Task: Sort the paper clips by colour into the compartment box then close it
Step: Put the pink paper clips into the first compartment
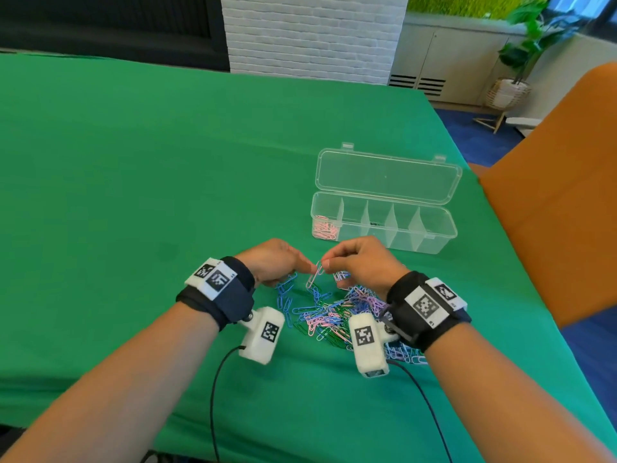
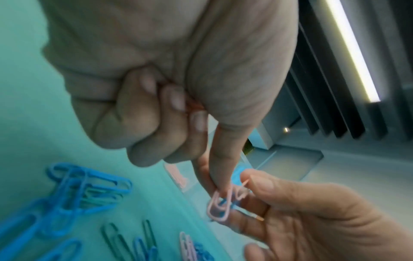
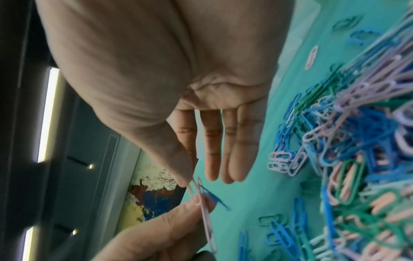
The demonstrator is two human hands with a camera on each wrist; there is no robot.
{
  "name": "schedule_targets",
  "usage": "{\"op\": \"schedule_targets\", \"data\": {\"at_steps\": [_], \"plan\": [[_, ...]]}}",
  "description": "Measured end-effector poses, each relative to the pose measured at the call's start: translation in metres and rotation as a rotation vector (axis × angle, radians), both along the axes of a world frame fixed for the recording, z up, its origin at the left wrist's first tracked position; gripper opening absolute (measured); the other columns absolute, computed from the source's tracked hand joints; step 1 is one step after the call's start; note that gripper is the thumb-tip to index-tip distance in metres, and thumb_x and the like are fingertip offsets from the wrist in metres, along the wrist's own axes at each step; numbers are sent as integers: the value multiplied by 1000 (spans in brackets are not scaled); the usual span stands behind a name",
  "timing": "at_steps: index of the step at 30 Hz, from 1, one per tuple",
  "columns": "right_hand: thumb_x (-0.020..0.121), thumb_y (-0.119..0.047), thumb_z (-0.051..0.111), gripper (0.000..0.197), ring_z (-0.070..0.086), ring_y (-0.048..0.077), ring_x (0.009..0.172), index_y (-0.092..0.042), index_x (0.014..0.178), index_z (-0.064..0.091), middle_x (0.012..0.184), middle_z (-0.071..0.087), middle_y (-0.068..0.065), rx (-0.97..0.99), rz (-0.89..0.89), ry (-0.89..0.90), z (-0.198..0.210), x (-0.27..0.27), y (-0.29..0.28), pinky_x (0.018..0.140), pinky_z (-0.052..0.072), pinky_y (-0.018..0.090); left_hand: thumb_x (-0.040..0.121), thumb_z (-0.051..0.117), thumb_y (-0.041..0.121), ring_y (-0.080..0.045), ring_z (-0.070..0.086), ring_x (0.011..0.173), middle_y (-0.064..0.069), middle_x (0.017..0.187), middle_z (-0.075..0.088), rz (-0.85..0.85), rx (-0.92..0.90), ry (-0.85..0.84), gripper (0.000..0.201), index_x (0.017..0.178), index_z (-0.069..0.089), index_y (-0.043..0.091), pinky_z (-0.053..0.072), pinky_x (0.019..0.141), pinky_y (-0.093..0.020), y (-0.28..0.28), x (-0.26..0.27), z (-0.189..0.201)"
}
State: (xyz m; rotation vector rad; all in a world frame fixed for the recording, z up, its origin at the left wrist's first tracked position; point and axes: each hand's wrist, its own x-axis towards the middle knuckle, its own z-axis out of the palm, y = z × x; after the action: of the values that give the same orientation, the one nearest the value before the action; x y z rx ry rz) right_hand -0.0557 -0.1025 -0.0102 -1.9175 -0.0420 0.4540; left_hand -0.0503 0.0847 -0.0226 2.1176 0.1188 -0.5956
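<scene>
A green counter (image 1: 167, 162) carries everything. Toward its far right sits the clear box (image 1: 384, 228), lid (image 1: 387, 177) open and lying back, with 5 compartments in a row; pink clips (image 1: 324, 228) lie in the leftmost one. Near the front edge a mixed pile (image 1: 334, 312) of blue, pink, green and lilac clips is spread out. Just above it, the left hand (image 1: 270, 260) and right hand (image 1: 364, 262) meet, thumb and forefinger of each pinching the same pink clip (image 1: 315, 275). The left's other fingers (image 2: 152, 113) curl into the palm; the right's (image 3: 225, 150) stay straight.
</scene>
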Motion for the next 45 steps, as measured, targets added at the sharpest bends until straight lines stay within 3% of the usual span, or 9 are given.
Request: {"op": "schedule_targets", "data": {"at_steps": [11, 14, 20, 24, 27, 31, 33, 36, 45], "plan": [[86, -1, 71, 4, 68, 15, 76, -5, 84, 72, 82, 73, 9, 12, -75, 45, 11, -2, -19, 62, 58, 24, 102, 50, 35, -9, 17, 44, 9, 51, 23, 86, -312, 89, 32, 91, 70, 12, 13, 40, -19, -12, -9, -1], [85, -8, 74, 10, 64, 10, 82, -14, 77, 73, 86, 72, 1, -139, -134, -51, 12, -1, -25, 70, 55, 24, 105, 43, 33, -8, 19, 41, 7, 52, 27, 176, -394, 128, 35, 82, 59, 12, 13, 37, -18, -16, -12, 1], [85, -9, 74, 4, 62, 9, 66, -8, 89, 73, 76, 70, 5, -28, 11, -123, 25, -8, -6, 50, 46, 14, 105, 36, 34, -9, 36, 42, 0, 60, 47, 179, -541, 227, 37, 84, 54, 11, 23, 35, -18, -35, -19, -2], [87, -14, 73, 7, 56, 6, 61, -9, 82, 74, 70, 67, -2, -248, 3, -296, 14, -5, -6, 58, 47, 16, 105, 41, 33, -6, 23, 39, 5, 55, 33, 237, -625, 279, 37, 70, 42, 18, 14, 34, -16, -40, -22, -1], [86, -14, 72, 8, 60, 2, 64, -15, 80, 76, 72, 70, -10, -505, 238, -190, 5, -11, -19, 69, 49, 22, 102, 46, 39, -8, 18, 40, 9, 50, 26, 168, -382, 139, 41, 66, 40, 22, 11, 38, -17, -36, -21, -3], [82, -20, 76, 14, 56, 8, 72, -25, 95, 75, 72, 57, -17, -802, 400, -189, -2, -21, -28, 71, 42, 24, 94, 61, 41, -9, 35, 40, 10, 46, 39, -47, -47, -32, 30, 73, 64, 21, 25, 45, -22, -37, -23, -2], [80, -25, 80, 22, 53, 9, 73, -28, 101, 72, 72, 52, -16, -825, 410, -192, -2, -21, -29, 68, 39, 24, 90, 69, 33, -2, 56, 62, 11, 67, 64, -127, 20, -77, 16, 80, 72, 21, 40, 60, -20, -44, -25, -2], [77, -29, 83, 31, 50, 6, 68, -29, 104, 68, 74, 53, -13, -813, 428, -160, -3, -22, -29, 62, 38, 26, 86, 75, 25, -10, 59, 90, 4, 98, 68, -226, 156, -86, 3, 84, 74, 24, 41, 81, -24, -54, -27, -5], [82, -26, 77, 8, 58, 13, 73, -28, 86, 70, 72, 59, -12, -757, 366, -261, -7, -20, -33, 71, 50, 29, 89, 69, 16, -10, 60, 79, 4, 88, 70, -251, 362, -182, 7, 90, 76, 17, 45, 74, -24, -53, -25, -4]]}}
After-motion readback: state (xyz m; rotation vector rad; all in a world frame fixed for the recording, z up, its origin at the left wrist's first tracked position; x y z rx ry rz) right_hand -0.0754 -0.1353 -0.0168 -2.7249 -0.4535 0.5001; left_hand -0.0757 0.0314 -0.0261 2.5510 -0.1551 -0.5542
